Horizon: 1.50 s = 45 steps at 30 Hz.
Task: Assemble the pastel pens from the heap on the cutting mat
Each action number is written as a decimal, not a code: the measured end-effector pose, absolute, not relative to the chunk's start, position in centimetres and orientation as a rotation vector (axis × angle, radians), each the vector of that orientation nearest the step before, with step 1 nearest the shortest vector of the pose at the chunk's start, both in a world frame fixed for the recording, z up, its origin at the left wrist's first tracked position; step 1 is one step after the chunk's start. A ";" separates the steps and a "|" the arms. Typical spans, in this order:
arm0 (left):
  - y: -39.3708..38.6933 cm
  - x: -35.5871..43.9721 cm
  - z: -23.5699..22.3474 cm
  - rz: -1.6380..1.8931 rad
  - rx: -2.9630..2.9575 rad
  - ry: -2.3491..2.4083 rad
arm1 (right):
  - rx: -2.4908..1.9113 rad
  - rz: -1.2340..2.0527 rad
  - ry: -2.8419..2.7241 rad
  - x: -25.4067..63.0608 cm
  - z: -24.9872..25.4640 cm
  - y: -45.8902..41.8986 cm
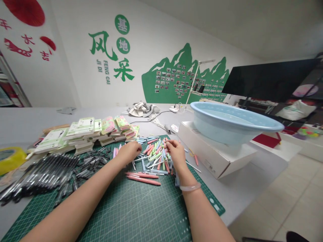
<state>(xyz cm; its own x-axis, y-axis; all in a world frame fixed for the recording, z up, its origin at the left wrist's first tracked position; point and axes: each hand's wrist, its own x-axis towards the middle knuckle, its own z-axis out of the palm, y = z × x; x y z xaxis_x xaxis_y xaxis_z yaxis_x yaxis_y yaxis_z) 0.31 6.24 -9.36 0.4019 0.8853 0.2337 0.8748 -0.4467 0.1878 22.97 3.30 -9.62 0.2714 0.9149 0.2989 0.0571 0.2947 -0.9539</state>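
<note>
A loose heap of pastel pens (153, 156) in pink, green, blue and white lies on the green cutting mat (141, 211). My left hand (130, 152) is at the heap's left side, its fingers curled in; whatever they may hold is hidden. At the right side, my right hand (176, 153) has thumb and fingers drawn together over the pens, and I cannot make out what is between them. A few coral-pink pens (143, 179) lie side by side in front of the heap. Close to my left hand, some lilac pens (115, 152) show partly behind the wrist.
Many black pens (47, 171) lie at the left, with stacked small boxes (83, 129) behind them. Yellow tape (12, 159) sits at the left edge. A blue basin (227, 124) rests on a white box (212, 151) at right. Cloth gloves (141, 109) lie at the back.
</note>
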 end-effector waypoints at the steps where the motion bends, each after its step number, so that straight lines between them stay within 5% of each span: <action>1: 6.5 0.6 -9.2 0.473 2.601 1.617 | -1.120 0.742 -1.086 23.7 -9.5 3.6; 17: 4.9 6.5 -9.3 0.520 2.599 1.510 | -1.159 0.740 -1.325 23.7 -9.8 3.5; 25: 4.5 4.9 -5.7 0.672 2.496 1.323 | -1.177 0.268 -2.002 21.4 -9.5 1.9; 45: 2.7 3.4 -7.3 1.019 1.144 0.830 | -0.731 1.270 -1.374 20.9 -6.7 0.2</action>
<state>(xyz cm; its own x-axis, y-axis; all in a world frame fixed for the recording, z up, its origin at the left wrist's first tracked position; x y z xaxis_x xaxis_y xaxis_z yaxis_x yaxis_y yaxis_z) 3.45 2.75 -7.25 0.3340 0.9424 -0.0198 -0.2097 0.0947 0.9732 20.90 0.19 -6.73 -0.2353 0.9272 0.2915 -0.2181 0.2419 -0.9455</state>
